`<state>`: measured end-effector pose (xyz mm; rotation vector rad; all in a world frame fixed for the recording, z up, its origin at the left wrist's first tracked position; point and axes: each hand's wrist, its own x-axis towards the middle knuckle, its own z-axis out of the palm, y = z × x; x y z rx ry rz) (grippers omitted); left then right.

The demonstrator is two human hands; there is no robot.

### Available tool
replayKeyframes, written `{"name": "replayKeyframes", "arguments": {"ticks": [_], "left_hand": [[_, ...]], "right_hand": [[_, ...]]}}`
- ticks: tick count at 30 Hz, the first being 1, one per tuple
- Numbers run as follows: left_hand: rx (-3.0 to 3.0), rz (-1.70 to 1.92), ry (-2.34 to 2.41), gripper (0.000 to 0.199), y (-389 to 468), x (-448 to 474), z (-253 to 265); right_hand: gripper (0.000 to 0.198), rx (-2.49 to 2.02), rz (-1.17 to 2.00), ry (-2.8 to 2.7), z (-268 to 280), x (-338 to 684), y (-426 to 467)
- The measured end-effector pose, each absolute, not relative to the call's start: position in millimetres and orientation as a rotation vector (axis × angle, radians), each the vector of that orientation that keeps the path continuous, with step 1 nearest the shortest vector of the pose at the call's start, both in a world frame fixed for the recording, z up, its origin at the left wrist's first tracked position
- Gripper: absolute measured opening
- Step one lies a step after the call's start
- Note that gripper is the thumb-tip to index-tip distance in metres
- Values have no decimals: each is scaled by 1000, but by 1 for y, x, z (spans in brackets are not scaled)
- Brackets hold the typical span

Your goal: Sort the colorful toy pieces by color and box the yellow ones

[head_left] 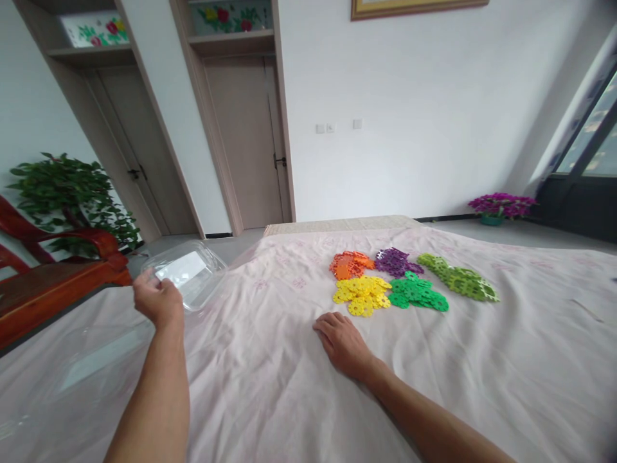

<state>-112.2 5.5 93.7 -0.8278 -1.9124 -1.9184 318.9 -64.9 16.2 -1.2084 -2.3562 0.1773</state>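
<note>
My left hand (158,297) grips the edge of a clear plastic container lid (205,273) with a white label, raised at the left side of the cloth. Below it, partly behind my forearm, lies another clear plastic container (45,370). My right hand (343,344) rests palm down on the cloth, fingers stretched forward, holding nothing. Just beyond it are piles of plastic snowflake discs: yellow (362,294), green (417,293), orange (349,263), purple (396,262) and light green (460,280) pieces.
A pale, wrinkled patterned cloth (270,379) covers the surface before me. A red wooden chair (72,283) and a leafy plant (67,199) stand at the left. Purple flowers (501,204) are at the back right, near the wall.
</note>
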Motion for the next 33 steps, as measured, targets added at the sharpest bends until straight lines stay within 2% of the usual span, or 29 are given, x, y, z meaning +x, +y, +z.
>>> {"name": "replayKeyframes", "arguments": {"ticks": [12,33], "left_hand": [[-816,-2026,-1783,52,-3,-102,105],[-802,-1983,-1767,47,-32,-90,141]], "right_hand": [[26,-1199,184,-2363,18,318,-65],[27,-1186,192,-2362,16,319,-62]]}}
